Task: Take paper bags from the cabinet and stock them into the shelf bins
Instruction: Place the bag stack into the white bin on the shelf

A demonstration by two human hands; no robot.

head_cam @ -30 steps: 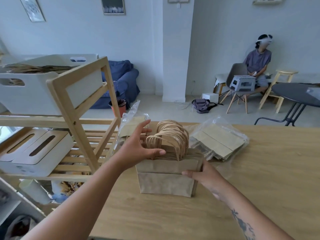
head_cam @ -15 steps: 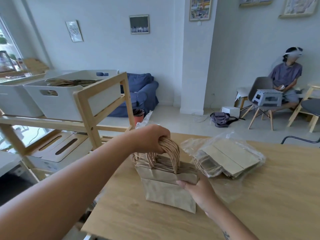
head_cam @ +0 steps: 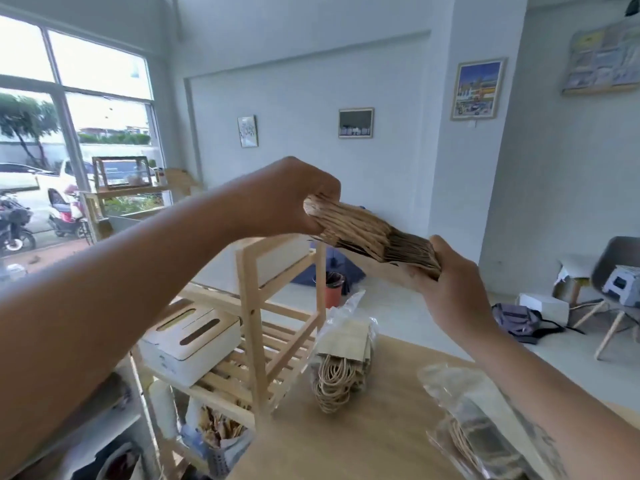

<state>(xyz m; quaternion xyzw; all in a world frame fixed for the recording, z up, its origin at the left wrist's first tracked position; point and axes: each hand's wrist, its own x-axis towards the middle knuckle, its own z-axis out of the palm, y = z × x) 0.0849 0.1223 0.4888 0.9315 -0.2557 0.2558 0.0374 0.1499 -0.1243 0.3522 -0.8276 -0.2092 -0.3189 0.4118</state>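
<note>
Above the wooden shelf (head_cam: 256, 306), left hand (head_cam: 287, 197) and right hand (head_cam: 450, 282) grip a paper-bag stack (head_cam: 374, 237) (tilted, held at opposite ends).

Matt brown paper bags (head_cam: 374, 237); pale, seemingly unvarnished wooden shelf (head_cam: 251, 306).

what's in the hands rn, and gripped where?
A stack of paper bags, lifted clear of the table. Left hand is closed around the handle end; right hand supports the bottom end from underneath.

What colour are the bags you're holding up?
Brown, like plain kraft paper: the stack of paper bags shows in the head view.
</note>
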